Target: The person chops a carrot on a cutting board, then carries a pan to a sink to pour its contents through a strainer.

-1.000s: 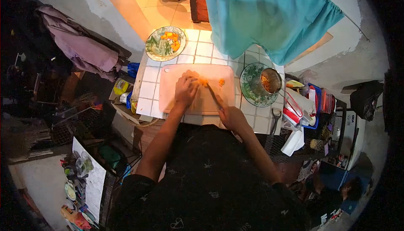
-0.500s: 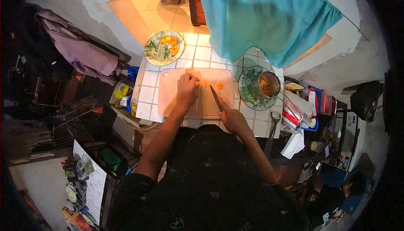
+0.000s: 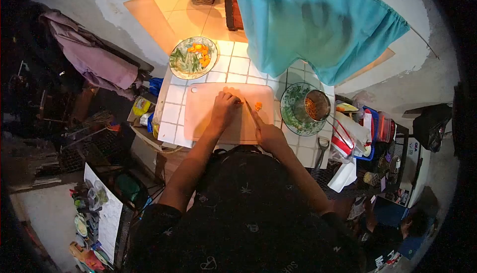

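My left hand [image 3: 227,106] rests on the pink cutting board [image 3: 198,119] with its fingers curled. They press on a piece of carrot [image 3: 241,102], of which only a little orange shows at the fingertips. In my right hand [image 3: 271,136] is a knife [image 3: 252,111], its blade pointing away from me and lying close beside the left fingertips. A few cut carrot bits [image 3: 258,106] lie on the board to the right of the blade.
Behind the board at left stands a plate [image 3: 173,69] of carrot pieces and pale green vegetables. A bowl [image 3: 284,116] of chopped greens sits at right, with a strainer [image 3: 326,106] of small brownish pieces over it. A peeler [image 3: 323,146] lies nearby. A teal curtain [image 3: 313,29] hangs behind; another person [image 3: 392,235] is at lower right.
The knife blade has moved left, closer to my left fingertips, and my right hand has shifted slightly left. My left hand has moved slightly down and stays curled on the board.
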{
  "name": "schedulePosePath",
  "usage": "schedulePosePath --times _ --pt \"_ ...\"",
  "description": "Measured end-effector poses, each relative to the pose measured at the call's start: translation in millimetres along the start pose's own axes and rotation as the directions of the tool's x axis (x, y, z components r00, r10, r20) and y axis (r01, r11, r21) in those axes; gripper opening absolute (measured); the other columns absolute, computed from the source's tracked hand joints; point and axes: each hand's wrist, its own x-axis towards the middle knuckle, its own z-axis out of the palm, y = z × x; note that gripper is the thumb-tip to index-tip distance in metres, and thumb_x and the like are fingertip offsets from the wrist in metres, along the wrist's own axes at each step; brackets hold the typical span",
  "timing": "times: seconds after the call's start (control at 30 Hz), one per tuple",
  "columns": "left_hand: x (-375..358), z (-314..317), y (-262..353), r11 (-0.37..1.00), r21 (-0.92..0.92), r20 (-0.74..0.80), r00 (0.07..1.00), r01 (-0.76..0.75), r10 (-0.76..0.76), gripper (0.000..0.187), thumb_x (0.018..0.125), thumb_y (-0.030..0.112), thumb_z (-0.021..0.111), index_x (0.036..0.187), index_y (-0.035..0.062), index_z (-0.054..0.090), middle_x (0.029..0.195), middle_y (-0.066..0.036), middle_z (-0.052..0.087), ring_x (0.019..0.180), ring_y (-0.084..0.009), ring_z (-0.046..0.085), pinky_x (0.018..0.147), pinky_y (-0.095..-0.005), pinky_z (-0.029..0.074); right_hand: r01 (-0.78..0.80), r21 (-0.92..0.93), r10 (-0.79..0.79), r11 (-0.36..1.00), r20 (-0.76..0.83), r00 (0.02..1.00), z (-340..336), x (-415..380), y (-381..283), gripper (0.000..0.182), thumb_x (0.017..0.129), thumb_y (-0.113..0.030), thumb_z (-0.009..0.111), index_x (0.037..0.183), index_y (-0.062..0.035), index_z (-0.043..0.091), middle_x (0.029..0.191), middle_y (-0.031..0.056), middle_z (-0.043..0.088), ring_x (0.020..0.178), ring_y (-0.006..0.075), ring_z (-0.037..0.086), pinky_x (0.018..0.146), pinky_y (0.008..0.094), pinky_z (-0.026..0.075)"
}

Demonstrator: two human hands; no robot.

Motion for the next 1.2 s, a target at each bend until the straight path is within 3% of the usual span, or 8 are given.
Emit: schedulePosePath --times 0.17,0.23,0.37,0.7,0.77,0.83,1.2 --pt "1 -2 1 0.997 -0.074 -0.015 1.000 -0.004 0.003 0.009 0.078 0.008 0.075 0.087 0.0092 0.072 0.088 -0.007 0.066 0.093 -0.0306 0.057 0.083 -0.0422 0.048 -0.018 -0.037 0.018 0.999 0.008 1.000 -4 2 -7 0.071 0.097 -0.021 0.054 0.162 -0.0148 0.026 0.071 0.0240 0.066 0.064 0.0407 0.066 0.063 0.0549 0.053" --pt "0 -2 1 0.998 -0.060 -0.003 1.000 0.008 -0.008 0.009 0.078 0.007 0.074 0.087 0.0095 0.073 0.088 -0.007 0.066 0.093 -0.0304 0.057 0.083 -0.0422 0.048 0.067 -0.072 -0.068 0.995 -0.012 0.998 -5 1 -10 0.073 0.096 -0.020 0.055 0.162 -0.0130 0.025 0.070 0.0236 0.065 0.064 0.0399 0.065 0.063 0.0545 0.053" --pt "1 -3 -1 0.999 -0.049 0.015 1.000 0.021 -0.021 0.010 0.078 0.007 0.074 0.087 0.0103 0.074 0.089 -0.007 0.067 0.093 -0.0301 0.058 0.083 -0.0418 0.048 0.094 -0.082 -0.096 0.992 -0.017 0.995 4 2 -7 0.073 0.095 -0.020 0.056 0.162 -0.0102 0.026 0.069 0.0229 0.064 0.063 0.0396 0.065 0.063 0.0545 0.052" --pt "2 -10 7 0.983 -0.154 0.032 0.995 0.101 -0.097 0.011 0.080 0.003 0.073 0.089 0.0072 0.076 0.091 -0.009 0.070 0.097 -0.0313 0.061 0.089 -0.0423 0.050 -0.024 -0.081 0.029 0.996 0.065 0.997 -2 7 -13 0.070 0.097 -0.017 0.052 0.161 -0.0077 0.026 0.071 0.0233 0.065 0.065 0.0404 0.066 0.063 0.0542 0.052" --pt "0 -11 9 0.959 -0.247 0.034 0.990 0.139 -0.135 0.011 0.080 0.001 0.072 0.090 0.0042 0.075 0.091 -0.011 0.069 0.098 -0.0327 0.062 0.088 -0.0425 0.052 -0.062 -0.069 0.067 0.996 0.070 0.995 1 2 -11 0.070 0.096 -0.016 0.051 0.161 -0.0077 0.026 0.071 0.0231 0.065 0.065 0.0401 0.066 0.064 0.0540 0.052" --pt "0 -12 12 0.964 -0.232 0.035 0.991 0.131 -0.126 0.011 0.080 0.000 0.072 0.090 0.0033 0.075 0.091 -0.012 0.069 0.097 -0.0331 0.062 0.087 -0.0424 0.052 0.014 -0.055 -0.017 0.998 -0.053 0.998 6 -3 -10 0.070 0.096 -0.015 0.053 0.161 -0.0080 0.027 0.069 0.0221 0.064 0.065 0.0389 0.065 0.063 0.0536 0.052" --pt "-4 -4 2 0.970 -0.224 0.012 0.996 0.092 -0.092 0.014 0.078 -0.002 0.071 0.092 0.0023 0.071 0.091 -0.013 0.066 0.095 -0.0333 0.062 0.085 -0.0412 0.052 0.040 -0.070 -0.041 0.997 -0.021 0.999 4 -5 -23 0.073 0.094 -0.015 0.055 0.162 -0.0094 0.027 0.070 0.0227 0.064 0.064 0.0391 0.065 0.064 0.0534 0.052"
